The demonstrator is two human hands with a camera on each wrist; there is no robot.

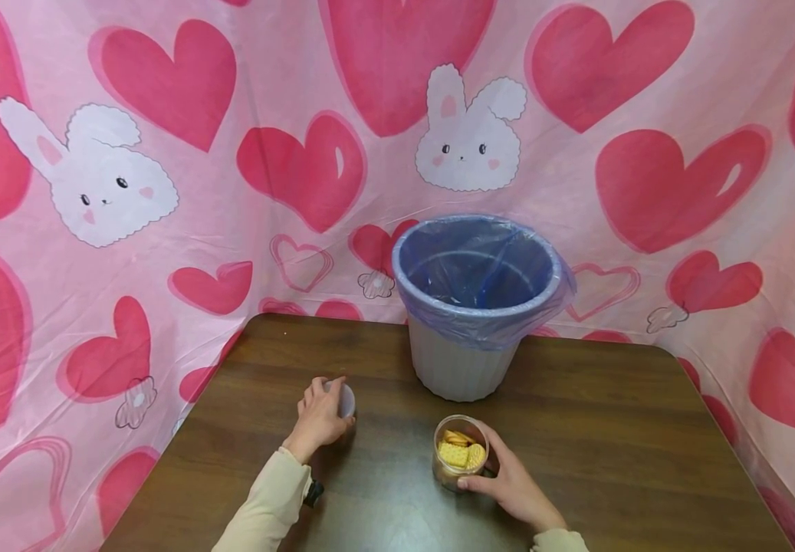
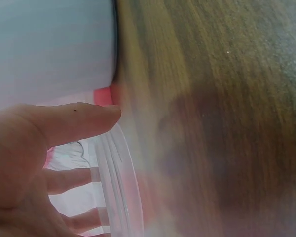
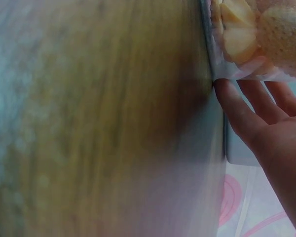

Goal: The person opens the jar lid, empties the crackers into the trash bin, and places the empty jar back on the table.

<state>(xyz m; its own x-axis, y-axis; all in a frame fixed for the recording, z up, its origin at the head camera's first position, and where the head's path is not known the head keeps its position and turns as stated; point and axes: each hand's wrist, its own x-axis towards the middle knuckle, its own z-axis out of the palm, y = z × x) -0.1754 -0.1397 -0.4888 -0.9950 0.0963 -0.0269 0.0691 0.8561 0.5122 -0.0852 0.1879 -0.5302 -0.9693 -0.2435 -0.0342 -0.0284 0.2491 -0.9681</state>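
A small clear plastic jar [image 1: 461,452] of yellow crackers stands open on the dark wooden table [image 1: 611,429]. My right hand [image 1: 500,471] grips it from the right side, thumb at the front. The right wrist view shows the jar [image 3: 256,39] with crackers inside and my right hand's fingers [image 3: 246,113] curled under its wall. To the left, my left hand [image 1: 324,410] holds a clear round lid [image 1: 346,400] low over the table. In the left wrist view the thumb [image 2: 69,123] lies on the lid [image 2: 116,182] and other fingers show through it.
A grey waste bin [image 1: 455,368] with a blue plastic liner stands at the table's back middle, just behind both hands, and shows as a pale wall [image 2: 49,44] in the left wrist view. A pink heart-and-bunny cloth [image 1: 183,192] hangs around the table.
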